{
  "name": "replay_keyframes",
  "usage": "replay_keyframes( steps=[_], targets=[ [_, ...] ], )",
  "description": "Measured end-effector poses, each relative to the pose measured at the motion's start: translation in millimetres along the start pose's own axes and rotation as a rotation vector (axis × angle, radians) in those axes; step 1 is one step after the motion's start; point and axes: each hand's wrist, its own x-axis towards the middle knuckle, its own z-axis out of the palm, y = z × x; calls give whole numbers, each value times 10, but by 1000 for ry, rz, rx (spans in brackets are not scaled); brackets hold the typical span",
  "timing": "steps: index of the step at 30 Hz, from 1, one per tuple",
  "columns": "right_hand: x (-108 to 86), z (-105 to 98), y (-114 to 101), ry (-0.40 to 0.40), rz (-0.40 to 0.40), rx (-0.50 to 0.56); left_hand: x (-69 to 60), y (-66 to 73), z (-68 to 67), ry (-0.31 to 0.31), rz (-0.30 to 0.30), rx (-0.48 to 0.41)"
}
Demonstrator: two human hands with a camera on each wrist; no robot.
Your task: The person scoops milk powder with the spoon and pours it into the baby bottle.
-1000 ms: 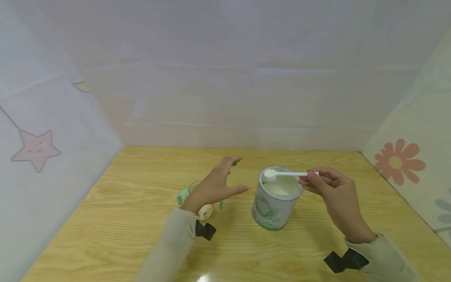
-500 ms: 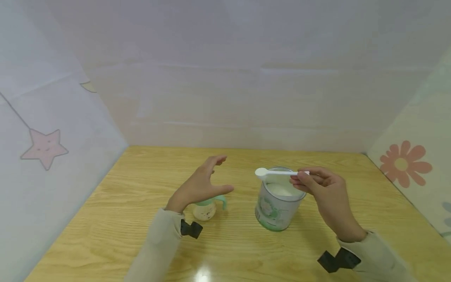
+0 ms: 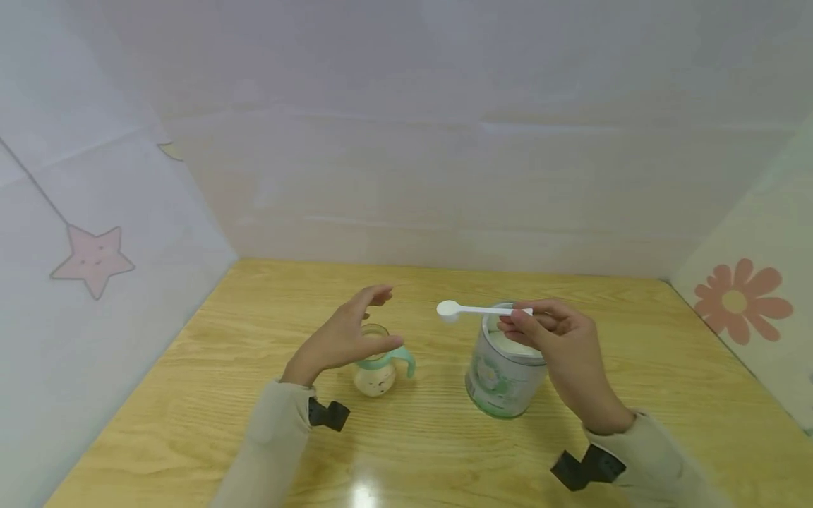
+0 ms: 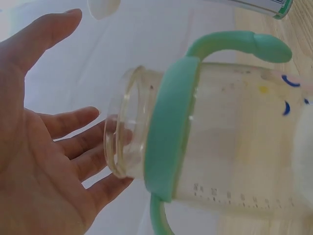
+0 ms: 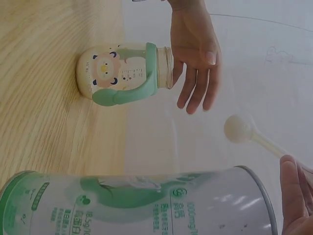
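My right hand (image 3: 562, 346) pinches the handle of a white measuring scoop (image 3: 448, 310), held level in the air. Pale powder shows in its bowl, which is out to the left of an uncapped milk powder tin (image 3: 498, 384). My left hand (image 3: 343, 339) hovers by the mouth of a clear baby bottle (image 3: 375, 379), thumb and fingers spread, holding nothing. In the left wrist view the bottle (image 4: 230, 132) has an uncovered neck and a mint-green collar with two handles. It stands upright on the table, a printed animal face (image 5: 104, 68) on its side.
Both bottle and tin stand on a wooden table (image 3: 406, 451), the tin right of the bottle. Pale cloth walls (image 3: 406, 176) enclose the back and sides, with a pink star (image 3: 93, 259) at left and a red flower (image 3: 739, 302) at right.
The scoop has moved left in my right hand, from over the tin's opening into the space between tin and bottle. My left hand has shifted left, uncovering more of the bottle.
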Motion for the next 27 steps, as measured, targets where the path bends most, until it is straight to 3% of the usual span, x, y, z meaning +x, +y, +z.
replay_keyframes(
  steps=[16,27],
  targets=[
    [41,347,41,-65,19,33,-143,-215,-22,-35,-62,-37],
    [60,512,54,-110,38,54,-217,-324,-48,-85,-149,-53]
  ],
)
